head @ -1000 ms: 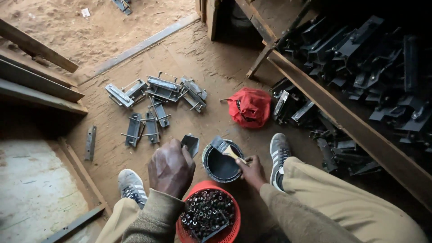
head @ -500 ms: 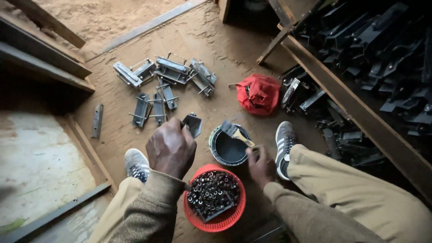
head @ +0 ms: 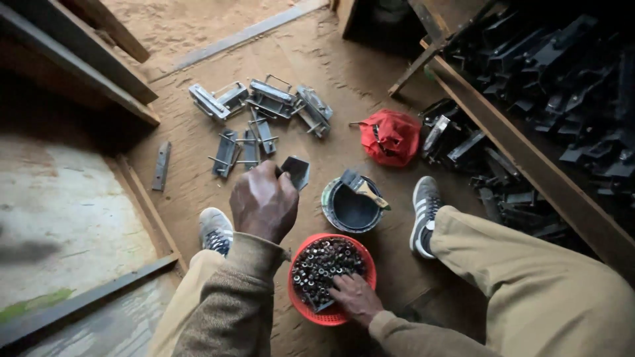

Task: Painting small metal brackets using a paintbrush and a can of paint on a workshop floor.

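Note:
My left hand (head: 263,201) is raised above the floor and grips a grey metal bracket (head: 296,170) that sticks out past my fingers. My right hand (head: 356,297) reaches into a red plastic basket (head: 299,309) full of small dark nuts and bolts, fingers down among them; whether it grips any I cannot tell. A round black paint tin (head: 352,205) with a brush (head: 365,190) lying across its rim stands just beyond the basket, between my two shoes.
Several grey metal brackets (head: 261,116) lie in a heap on the dirt floor ahead. A red cloth bundle (head: 391,137) sits right of them. Dark painted metal parts (head: 549,73) are stacked behind a wooden beam (head: 529,155) at right. A flat bar (head: 161,165) lies at left.
My right hand left the paint tin and brush and dropped into the red basket. My left hand stays up with the bracket. The view shifted slightly down and left.

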